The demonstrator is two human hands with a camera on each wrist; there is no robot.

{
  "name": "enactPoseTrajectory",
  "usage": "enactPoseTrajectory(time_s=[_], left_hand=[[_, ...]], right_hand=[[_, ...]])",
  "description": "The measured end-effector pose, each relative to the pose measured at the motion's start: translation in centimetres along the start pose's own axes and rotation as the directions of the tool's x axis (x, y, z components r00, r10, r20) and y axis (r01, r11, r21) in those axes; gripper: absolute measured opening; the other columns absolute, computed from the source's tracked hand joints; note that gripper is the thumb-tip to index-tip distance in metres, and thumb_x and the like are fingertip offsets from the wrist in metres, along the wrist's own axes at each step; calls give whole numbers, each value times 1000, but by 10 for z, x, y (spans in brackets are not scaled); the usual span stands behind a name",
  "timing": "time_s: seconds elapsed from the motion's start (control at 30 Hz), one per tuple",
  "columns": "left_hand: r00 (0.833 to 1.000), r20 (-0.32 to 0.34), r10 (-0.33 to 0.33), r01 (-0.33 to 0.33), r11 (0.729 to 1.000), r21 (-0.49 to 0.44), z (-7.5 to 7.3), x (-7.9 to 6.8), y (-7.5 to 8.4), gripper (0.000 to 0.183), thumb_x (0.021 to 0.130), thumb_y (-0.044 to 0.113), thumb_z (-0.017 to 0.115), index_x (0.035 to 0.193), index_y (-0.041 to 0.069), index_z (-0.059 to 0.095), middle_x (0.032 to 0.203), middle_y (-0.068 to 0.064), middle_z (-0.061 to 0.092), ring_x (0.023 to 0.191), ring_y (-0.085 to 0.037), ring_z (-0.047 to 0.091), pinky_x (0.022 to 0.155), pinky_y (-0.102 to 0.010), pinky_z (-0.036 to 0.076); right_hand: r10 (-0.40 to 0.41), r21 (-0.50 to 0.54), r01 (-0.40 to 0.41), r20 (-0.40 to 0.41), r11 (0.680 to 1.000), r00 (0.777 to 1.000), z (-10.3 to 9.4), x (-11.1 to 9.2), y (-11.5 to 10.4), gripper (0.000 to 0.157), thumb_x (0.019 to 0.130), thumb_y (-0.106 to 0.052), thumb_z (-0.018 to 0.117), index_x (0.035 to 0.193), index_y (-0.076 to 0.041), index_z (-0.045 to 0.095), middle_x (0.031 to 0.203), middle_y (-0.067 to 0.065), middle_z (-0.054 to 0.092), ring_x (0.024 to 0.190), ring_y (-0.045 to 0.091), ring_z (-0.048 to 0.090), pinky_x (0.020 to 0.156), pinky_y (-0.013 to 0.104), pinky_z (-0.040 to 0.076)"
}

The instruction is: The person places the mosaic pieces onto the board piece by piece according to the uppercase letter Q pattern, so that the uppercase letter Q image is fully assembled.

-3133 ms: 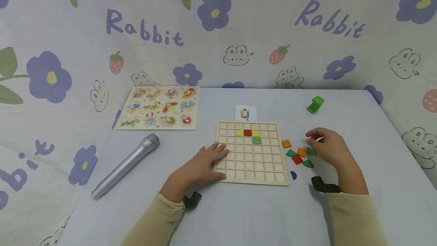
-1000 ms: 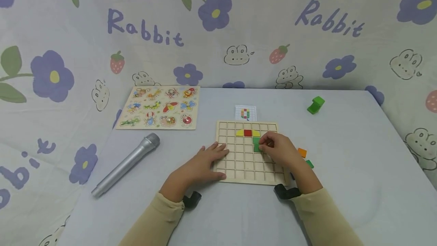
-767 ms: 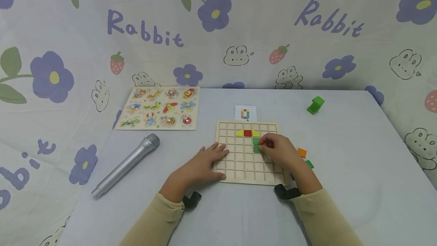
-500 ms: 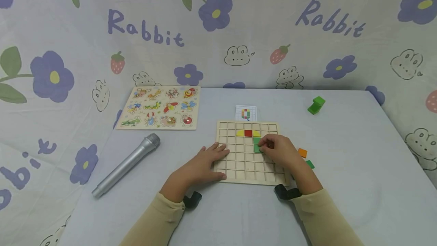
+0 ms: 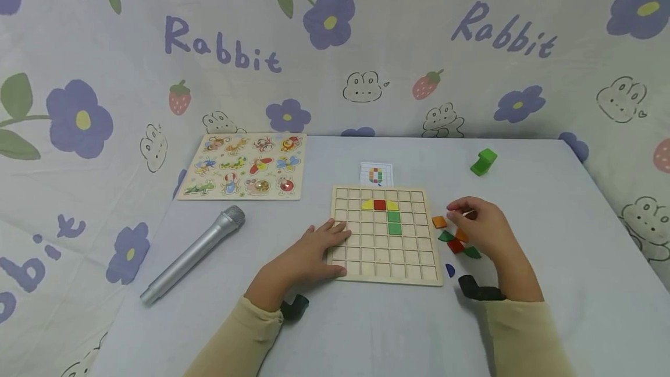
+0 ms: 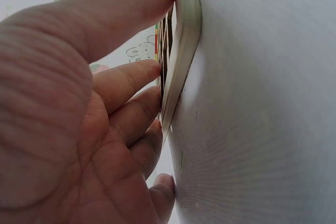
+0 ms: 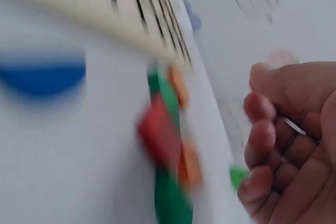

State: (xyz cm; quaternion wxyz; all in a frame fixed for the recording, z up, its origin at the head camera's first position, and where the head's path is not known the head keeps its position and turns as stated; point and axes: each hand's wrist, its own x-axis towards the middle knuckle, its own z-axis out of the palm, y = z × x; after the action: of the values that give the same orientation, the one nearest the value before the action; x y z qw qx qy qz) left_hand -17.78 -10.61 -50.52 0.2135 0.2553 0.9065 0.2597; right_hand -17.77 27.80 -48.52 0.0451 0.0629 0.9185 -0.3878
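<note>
My left hand (image 5: 314, 249) rests with spread fingers on the left edge of a wooden grid board (image 5: 366, 255). In the left wrist view the thumb (image 6: 121, 17) lies against the board's rim. Set in the board are a red square (image 5: 380, 205), yellow pieces on either side of it, and two green squares (image 5: 394, 229) in a column. Right of the board, my right hand (image 5: 487, 228) hovers over loose pieces, fingers loosely bent and nothing visible between them. Below it lie an orange square (image 5: 438, 222), a red square (image 5: 455, 246), green curved pieces (image 5: 472, 252) and a blue half-circle (image 5: 450, 270).
A small pattern card (image 5: 376, 174) lies behind the board. At the back left is an insect puzzle board (image 5: 243, 164), with a silver microphone (image 5: 193, 255) in front of it. A green block (image 5: 484, 162) stands at the back right.
My right hand took a green square from the pile to the board, and it now sits below the other green square. The hand has since moved back right over the pieces. My left hand stayed put.
</note>
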Motion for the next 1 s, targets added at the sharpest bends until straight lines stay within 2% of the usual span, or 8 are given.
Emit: enactPoseTrajectory(time_s=[0.13,0.3,0.43,0.7,0.87,1.0], left_hand=[[1000,3,-7,7,1000,3,-1,-1,1,87,97,34,84,171,25,40,182,7,26,172,-19,11,141,-51,6],[1000,3,-11,11,1000,6,0,-1,0,88,96,34,85,171,26,39,182,7,25,172,-19,11,141,-50,6],[1000,5,-10,10,1000,8,2,1,-2,88,97,36,84,171,26,39,182,7,25,172,-18,10,141,-50,6],[1000,0,-10,10,1000,-3,2,1,-2,86,97,35,84,171,27,40,182,8,25,172,-18,11,141,-50,6],[1000,-4,2,-2,1000,4,3,2,-3,87,97,35,84,171,26,40,182,7,25,172,-18,11,141,-51,6],[1000,-3,6,-6,1000,5,3,2,-4,87,97,35,84,171,26,40,182,7,25,172,-18,11,141,-51,6]], right_hand=[[83,-54,-83,7,995,997,-13,-5,27,37,109,-31,66,135,-4,69,120,18,68,106,32,60,74,28,53],[93,-58,-90,56,994,994,-12,-10,48,44,105,-31,74,138,-3,68,117,17,68,106,31,59,78,27,53],[71,-81,-66,57,995,996,-7,-11,52,46,102,-32,79,137,-3,70,117,16,64,107,32,57,81,28,52],[44,-98,-42,25,994,999,-3,-11,51,37,103,-23,78,131,0,71,121,21,63,106,34,57,84,32,53],[38,-96,-41,-34,994,999,-2,-12,49,34,103,-19,75,130,0,67,126,24,61,106,36,57,81,33,53],[79,-70,-86,-91,994,993,0,-13,49,33,104,-19,72,131,-2,63,126,24,64,104,35,58,76,28,52]])
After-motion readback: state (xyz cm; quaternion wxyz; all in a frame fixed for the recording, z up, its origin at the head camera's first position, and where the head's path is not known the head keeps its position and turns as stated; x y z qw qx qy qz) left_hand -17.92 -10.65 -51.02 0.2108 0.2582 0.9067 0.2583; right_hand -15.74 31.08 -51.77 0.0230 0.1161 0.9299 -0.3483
